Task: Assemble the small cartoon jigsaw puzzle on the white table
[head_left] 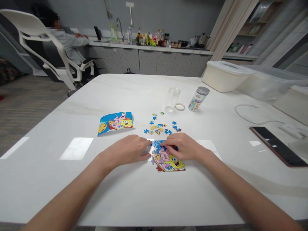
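Observation:
A partly joined jigsaw puzzle (168, 162) with a yellow and a pink cartoon figure lies flat on the table in front of me. My left hand (132, 148) is at its upper left edge, index fingertip on a blue piece there and thumb lower down, apart from the index finger. From the right, my right hand (181, 146) reaches over the top of the puzzle, its fingers bent and pressing on the blue part. The palm hides some of the picture. Just beyond are several loose puzzle pieces (160, 129), mostly blue and yellow. A curled picture sheet (117, 122) with the same figures lies to the left.
Behind the pieces stand a clear jar (172, 100), its lid (180, 106) and a printed canister (198, 98). A phone (276, 144), a white cable (255, 122) and plastic bins (226, 77) are on the right. A person (69, 45) sits at the far counter (149, 47).

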Demonstrator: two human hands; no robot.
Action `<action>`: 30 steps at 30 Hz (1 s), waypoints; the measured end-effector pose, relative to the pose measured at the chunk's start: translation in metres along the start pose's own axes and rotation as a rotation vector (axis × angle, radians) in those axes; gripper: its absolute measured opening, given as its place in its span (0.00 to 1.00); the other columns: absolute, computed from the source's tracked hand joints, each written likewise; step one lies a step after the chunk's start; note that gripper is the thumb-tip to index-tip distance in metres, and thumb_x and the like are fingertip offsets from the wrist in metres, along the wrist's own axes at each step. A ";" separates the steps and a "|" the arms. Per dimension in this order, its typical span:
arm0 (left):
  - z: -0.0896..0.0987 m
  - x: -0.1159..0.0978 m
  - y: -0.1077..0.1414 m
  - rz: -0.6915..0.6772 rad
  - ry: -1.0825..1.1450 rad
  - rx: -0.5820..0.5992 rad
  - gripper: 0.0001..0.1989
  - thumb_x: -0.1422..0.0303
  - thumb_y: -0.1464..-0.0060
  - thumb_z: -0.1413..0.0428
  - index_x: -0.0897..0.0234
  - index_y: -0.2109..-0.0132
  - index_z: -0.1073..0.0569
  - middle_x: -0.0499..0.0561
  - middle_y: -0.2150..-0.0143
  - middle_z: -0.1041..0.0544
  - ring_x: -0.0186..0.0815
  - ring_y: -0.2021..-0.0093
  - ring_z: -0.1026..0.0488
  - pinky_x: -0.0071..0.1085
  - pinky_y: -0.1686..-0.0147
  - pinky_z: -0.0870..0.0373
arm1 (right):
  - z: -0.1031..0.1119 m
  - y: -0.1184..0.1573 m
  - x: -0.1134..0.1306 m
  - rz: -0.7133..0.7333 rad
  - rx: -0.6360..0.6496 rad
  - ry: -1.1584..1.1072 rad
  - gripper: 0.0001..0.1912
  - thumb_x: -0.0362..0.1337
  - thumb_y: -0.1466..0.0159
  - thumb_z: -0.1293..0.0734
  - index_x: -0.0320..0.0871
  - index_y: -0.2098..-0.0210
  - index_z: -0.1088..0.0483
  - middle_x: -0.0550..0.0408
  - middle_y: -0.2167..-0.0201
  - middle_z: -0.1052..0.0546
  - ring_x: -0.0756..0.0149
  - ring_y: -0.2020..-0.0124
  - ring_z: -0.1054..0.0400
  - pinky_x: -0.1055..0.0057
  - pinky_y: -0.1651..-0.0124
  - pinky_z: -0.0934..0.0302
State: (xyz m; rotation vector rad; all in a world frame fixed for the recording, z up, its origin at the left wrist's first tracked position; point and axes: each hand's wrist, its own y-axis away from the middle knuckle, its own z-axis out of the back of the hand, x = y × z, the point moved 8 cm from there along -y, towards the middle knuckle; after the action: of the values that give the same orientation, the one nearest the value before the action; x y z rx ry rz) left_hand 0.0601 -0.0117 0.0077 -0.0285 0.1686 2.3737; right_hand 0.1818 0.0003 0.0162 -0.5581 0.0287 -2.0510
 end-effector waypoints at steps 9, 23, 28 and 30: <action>0.005 -0.011 0.001 -0.128 0.036 -0.017 0.14 0.67 0.40 0.48 0.60 0.47 0.28 0.51 0.64 0.21 0.37 0.66 0.25 0.31 0.67 0.34 | -0.004 0.000 0.012 0.076 0.046 0.022 0.16 0.31 0.36 0.43 0.41 0.60 0.24 0.53 0.73 0.24 0.70 0.73 0.35 0.72 0.70 0.44; 0.008 -0.001 0.002 -0.061 0.040 -0.036 0.16 0.65 0.39 0.49 0.60 0.46 0.28 0.52 0.64 0.20 0.38 0.66 0.25 0.31 0.67 0.35 | -0.005 -0.001 0.006 0.018 0.016 0.045 0.18 0.33 0.34 0.44 0.40 0.55 0.24 0.52 0.72 0.22 0.69 0.73 0.33 0.71 0.69 0.44; 0.007 0.008 0.004 -0.043 0.046 -0.021 0.12 0.66 0.40 0.50 0.62 0.54 0.24 0.52 0.69 0.23 0.37 0.70 0.27 0.32 0.69 0.36 | -0.007 -0.001 0.000 -0.039 0.018 0.100 0.16 0.33 0.35 0.42 0.41 0.58 0.23 0.53 0.74 0.22 0.70 0.75 0.33 0.71 0.70 0.46; 0.007 0.010 0.002 -0.043 0.045 -0.033 0.11 0.67 0.40 0.50 0.62 0.57 0.24 0.51 0.68 0.24 0.37 0.70 0.28 0.32 0.69 0.36 | -0.008 -0.001 0.000 -0.045 0.015 0.103 0.16 0.33 0.35 0.42 0.41 0.59 0.23 0.53 0.74 0.23 0.70 0.75 0.33 0.71 0.70 0.46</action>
State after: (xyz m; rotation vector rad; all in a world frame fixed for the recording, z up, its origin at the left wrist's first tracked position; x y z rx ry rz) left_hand 0.0519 -0.0058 0.0139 -0.1009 0.1489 2.3339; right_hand 0.1782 -0.0008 0.0095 -0.4474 0.0621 -2.1207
